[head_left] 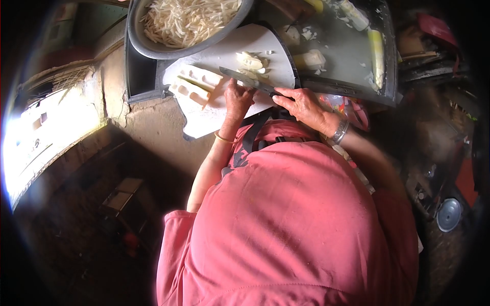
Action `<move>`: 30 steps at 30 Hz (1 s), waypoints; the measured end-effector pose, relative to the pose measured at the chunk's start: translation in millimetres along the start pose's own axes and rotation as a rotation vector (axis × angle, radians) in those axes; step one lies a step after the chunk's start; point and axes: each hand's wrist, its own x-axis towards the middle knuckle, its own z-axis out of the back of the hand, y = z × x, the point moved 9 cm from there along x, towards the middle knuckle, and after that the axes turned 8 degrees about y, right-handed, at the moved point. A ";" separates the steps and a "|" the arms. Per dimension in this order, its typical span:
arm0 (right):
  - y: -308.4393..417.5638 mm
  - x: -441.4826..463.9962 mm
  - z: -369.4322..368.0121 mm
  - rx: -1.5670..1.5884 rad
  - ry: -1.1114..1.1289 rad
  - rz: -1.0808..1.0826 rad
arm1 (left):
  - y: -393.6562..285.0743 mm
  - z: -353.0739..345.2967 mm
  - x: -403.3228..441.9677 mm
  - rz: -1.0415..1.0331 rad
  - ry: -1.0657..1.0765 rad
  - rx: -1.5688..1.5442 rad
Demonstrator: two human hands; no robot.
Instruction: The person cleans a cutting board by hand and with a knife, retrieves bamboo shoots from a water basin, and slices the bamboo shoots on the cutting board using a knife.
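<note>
**Crisp split shoot on the board, blade beside the left hand**

From my remote seat I judge the split shoot [191,92] (bamboo, by the look of it) to be light and fairly stiff, crisp enough to snap at its thin partitions, and likely slick with moisture. I would hold it by the thick outer walls, flat side steady, never by the ribs between the hollows. It lies on the white cutting board [212,118], left of the knife [244,78], in two lengths side by side: cream-coloured, straight-edged, with rows of rounded chambers open to my view.

The left hand [238,100] has its fingers bent close against the blade; I cannot tell whether they pinch a piece or merely press there. The right hand [309,109] is wrapped around the knife's handle, with the blade slanting toward the shoot.

Just beyond the blade sit pale cut pieces [250,61] in a loose heap. Further out, a grey bowl [137,40] brims with thin strips [189,21], and to the right the dark-edged counter [339,64] carries a stubby chunk [311,60] and a long yellowish shoot [377,58].
</note>
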 end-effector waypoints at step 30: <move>0.9 -2.9 4.6 -0.046 0.030 0.080 | 10.1 7.3 2.5 0.065 0.102 -0.061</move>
